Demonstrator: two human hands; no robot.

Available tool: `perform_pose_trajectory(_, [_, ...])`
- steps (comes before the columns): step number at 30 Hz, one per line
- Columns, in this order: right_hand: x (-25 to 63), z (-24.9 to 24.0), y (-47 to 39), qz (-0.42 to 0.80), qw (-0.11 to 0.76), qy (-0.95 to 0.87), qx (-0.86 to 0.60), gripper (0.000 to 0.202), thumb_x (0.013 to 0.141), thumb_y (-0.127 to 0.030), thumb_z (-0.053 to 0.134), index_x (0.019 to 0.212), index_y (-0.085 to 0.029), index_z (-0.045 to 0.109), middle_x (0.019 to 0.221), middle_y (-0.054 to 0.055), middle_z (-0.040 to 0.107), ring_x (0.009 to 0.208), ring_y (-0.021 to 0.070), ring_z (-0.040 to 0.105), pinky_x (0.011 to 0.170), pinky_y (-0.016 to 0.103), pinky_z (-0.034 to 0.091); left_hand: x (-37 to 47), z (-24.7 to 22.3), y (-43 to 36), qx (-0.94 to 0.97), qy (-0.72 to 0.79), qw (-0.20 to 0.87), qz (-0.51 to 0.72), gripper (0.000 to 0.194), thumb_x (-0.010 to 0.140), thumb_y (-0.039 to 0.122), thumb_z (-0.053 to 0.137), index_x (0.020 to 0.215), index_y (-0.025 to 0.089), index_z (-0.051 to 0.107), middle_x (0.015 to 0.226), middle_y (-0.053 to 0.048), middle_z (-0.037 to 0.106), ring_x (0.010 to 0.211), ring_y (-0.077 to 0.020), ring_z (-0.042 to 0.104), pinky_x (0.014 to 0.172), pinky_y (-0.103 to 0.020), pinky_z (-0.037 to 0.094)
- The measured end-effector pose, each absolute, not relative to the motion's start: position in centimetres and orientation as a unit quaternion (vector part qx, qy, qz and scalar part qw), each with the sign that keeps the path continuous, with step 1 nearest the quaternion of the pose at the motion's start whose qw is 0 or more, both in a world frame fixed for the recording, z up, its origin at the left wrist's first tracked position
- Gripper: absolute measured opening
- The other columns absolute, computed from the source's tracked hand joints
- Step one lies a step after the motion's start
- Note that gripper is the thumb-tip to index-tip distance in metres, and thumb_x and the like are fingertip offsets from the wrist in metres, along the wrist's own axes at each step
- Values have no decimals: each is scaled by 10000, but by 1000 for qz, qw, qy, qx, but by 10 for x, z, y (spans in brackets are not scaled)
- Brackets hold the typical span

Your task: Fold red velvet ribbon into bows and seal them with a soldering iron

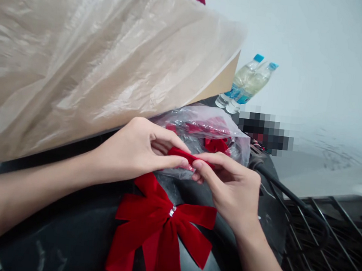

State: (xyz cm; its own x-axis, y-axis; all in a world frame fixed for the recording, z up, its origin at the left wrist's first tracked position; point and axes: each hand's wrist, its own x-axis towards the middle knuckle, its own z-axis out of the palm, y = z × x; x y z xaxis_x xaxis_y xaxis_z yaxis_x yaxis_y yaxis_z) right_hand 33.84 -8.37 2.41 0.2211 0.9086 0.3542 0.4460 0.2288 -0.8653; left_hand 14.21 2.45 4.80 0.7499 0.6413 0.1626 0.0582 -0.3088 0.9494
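A narrow folded piece of red ribbon point(182, 153) is stretched between my two hands in the middle of the view. My left hand point(141, 148) pinches its left end between thumb and fingers. The right end is pinched by my right hand point(232, 184), with the fingertips of both hands close together. Just below them a red velvet bow point(161, 232) with a silvery tie at its centre lies on a black surface point(71, 227). Behind my hands sits a clear plastic bag point(235, 143) with red ribbon pieces inside.
A large box under translucent plastic sheeting point(95, 57) fills the upper left. Two bottles with blue caps point(249, 84) stand behind the bag. At the right are a black cable point(291, 192) and a metal wire rack point(328, 241). Something red shows at the lower left corner.
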Motion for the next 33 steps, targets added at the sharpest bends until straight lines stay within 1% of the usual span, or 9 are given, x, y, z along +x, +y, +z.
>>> perform_pose_trajectory(2, [339,25,-84,216,510,-593,-584,90,919,-281,755,975,-236,808,788,22,774,599,150,709,573,268,610,142,48,24,765,234,538,267,168,837,302,805,968,204,842,798,8,821,701,-163,769,647,-174,590])
perform_pose_trajectory(4, [340,27,-84,204,487,-611,-590,113,911,-285,761,1006,-239,804,872,37,798,685,174,745,638,287,628,143,47,24,766,237,536,264,165,835,296,806,968,208,846,780,7,818,674,-164,760,618,-182,581])
perform_pose_trajectory(7, [341,29,-83,189,459,-638,-589,168,889,-281,784,1053,-250,802,955,44,810,802,204,773,713,306,640,144,46,23,769,226,536,266,141,833,254,798,959,223,851,828,11,828,730,-170,773,640,-173,573])
perform_pose_trajectory(12, [341,27,-83,209,471,-626,-586,109,906,-287,766,994,-239,810,812,23,787,593,158,719,569,272,603,144,45,24,782,223,520,261,142,850,288,776,952,229,854,823,7,826,720,-172,768,625,-176,553])
perform_pose_trajectory(16, [341,28,-84,197,467,-634,-584,99,898,-282,778,985,-241,805,803,11,776,613,155,718,585,269,587,143,45,25,784,231,513,263,135,856,290,765,937,227,853,798,7,820,684,-161,753,612,-170,543])
perform_pose_trajectory(22, [342,31,-85,162,413,-674,-591,174,944,-297,725,1103,-261,787,992,21,801,845,176,749,776,290,586,143,46,25,788,233,505,264,151,862,309,762,945,214,845,790,-3,814,650,-155,723,585,-182,535])
perform_pose_trajectory(24, [342,30,-84,157,407,-683,-585,170,949,-300,719,1098,-255,787,947,22,801,820,177,743,774,295,584,144,46,25,792,234,500,260,139,864,305,756,926,212,839,777,-2,807,639,-151,714,578,-182,523])
perform_pose_trajectory(28, [343,27,-84,164,414,-675,-588,136,955,-292,708,1044,-242,798,750,9,758,657,166,706,659,290,567,143,45,27,811,242,471,248,159,888,322,728,946,227,842,765,2,796,618,-143,695,563,-183,497])
perform_pose_trajectory(33, [342,26,-85,172,423,-668,-588,110,939,-289,728,1011,-243,797,777,16,768,669,178,715,678,306,575,141,45,27,817,237,465,245,175,891,323,723,977,234,847,787,6,805,638,-153,712,580,-184,509])
